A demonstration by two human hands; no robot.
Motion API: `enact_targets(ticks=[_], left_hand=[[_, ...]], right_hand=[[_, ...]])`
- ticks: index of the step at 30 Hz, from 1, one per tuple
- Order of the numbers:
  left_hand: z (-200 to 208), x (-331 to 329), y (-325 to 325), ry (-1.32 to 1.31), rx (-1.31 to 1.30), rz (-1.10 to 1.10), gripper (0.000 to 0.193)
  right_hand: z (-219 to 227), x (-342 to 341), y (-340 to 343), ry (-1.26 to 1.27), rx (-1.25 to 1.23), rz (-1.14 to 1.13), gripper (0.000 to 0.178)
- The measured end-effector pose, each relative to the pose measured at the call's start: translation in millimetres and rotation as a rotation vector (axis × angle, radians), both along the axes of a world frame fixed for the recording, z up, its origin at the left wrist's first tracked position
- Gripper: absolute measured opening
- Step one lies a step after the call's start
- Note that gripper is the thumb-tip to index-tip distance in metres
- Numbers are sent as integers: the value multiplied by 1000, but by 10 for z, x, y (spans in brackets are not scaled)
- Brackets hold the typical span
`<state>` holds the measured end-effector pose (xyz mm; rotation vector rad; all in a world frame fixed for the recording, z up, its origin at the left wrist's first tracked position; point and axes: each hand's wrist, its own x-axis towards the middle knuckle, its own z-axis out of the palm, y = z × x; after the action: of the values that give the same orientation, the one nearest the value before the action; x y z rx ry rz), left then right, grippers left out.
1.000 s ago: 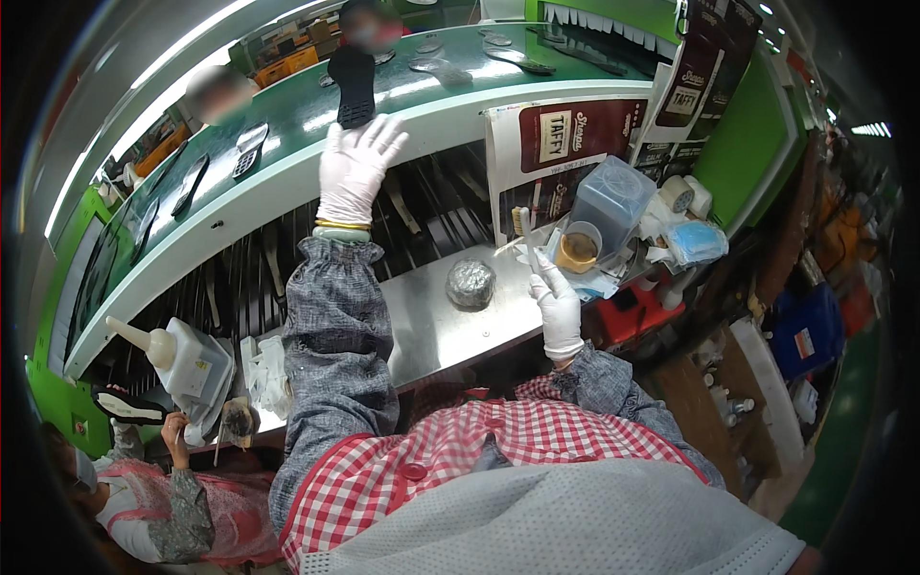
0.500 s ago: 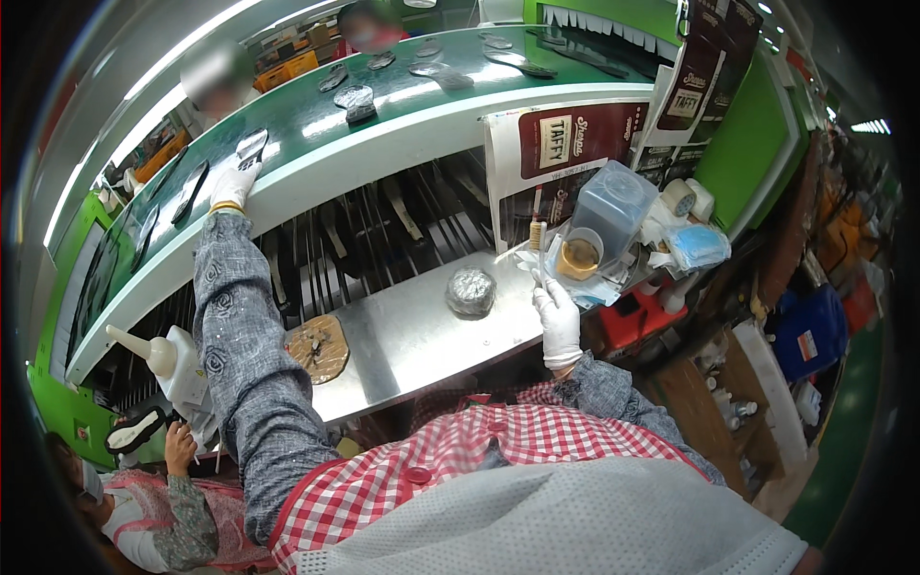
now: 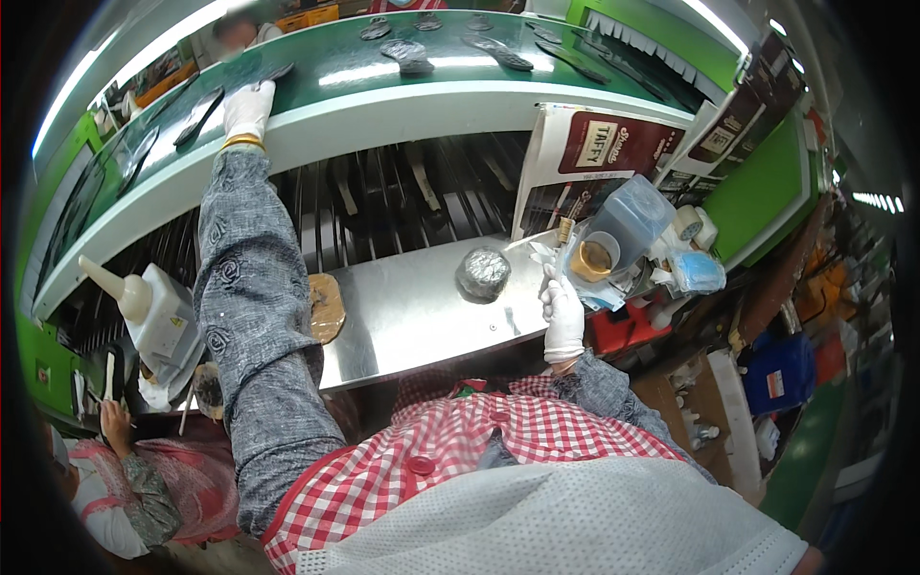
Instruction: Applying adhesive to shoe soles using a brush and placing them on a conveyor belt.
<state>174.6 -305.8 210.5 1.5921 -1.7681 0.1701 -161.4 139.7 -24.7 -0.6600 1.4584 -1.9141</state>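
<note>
My left hand (image 3: 249, 110), in a white glove, reaches out over the edge of the green conveyor belt. Its fingers are closed on the near end of a dark shoe sole (image 3: 278, 73), which is mostly hidden behind them. Another dark sole (image 3: 199, 117) lies on the belt just left of that hand. At the right of the metal ledge, my gloved right hand (image 3: 563, 311) is wrapped round a brush (image 3: 565, 230), bristles up. Right beside the brush is a small cup (image 3: 593, 256) with yellowish-brown contents. A round foil-like lump (image 3: 482, 274) sits on the ledge.
More soles (image 3: 407, 56) lie along the belt (image 3: 316, 77). A clear blue plastic container (image 3: 634, 216) stands behind the cup. A white bottle with a long nozzle (image 3: 158, 311) and a brown round pad (image 3: 327, 309) flank my left forearm. A co-worker's hand (image 3: 116, 426) is at lower left.
The view has swung, shifting the ledge and its things rightward. My left hand's fingers now cover more of the sole, which shows beyond them. My right hand keeps the brush beside the cup.
</note>
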Motion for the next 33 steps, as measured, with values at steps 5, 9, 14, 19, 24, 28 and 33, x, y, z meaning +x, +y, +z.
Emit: enact_targets(ticks=[5, 9, 14, 19, 24, 28, 33], left_hand=[[99, -39, 237, 52, -63, 75, 56], [86, -87, 416, 65, -116, 16, 59], [105, -101, 537, 114, -192, 1, 57], [151, -115, 539, 126, -244, -21, 57], [170, -143, 492, 201, -327, -42, 57], [128, 101, 404, 248, -475, -73, 56], [-117, -72, 1230, 486, -582, -383, 43]], right_hand=[[-56, 90, -99, -44, 21, 31, 36], [82, 281, -153, -35, 33, 3, 36], [106, 366, -211, -28, 79, -7, 36], [111, 385, -237, 5, 65, -5, 34], [236, 383, -124, 0, 55, -22, 32], [198, 358, -45, -3, 43, -16, 30], [119, 213, 106, -28, 13, -50, 30]])
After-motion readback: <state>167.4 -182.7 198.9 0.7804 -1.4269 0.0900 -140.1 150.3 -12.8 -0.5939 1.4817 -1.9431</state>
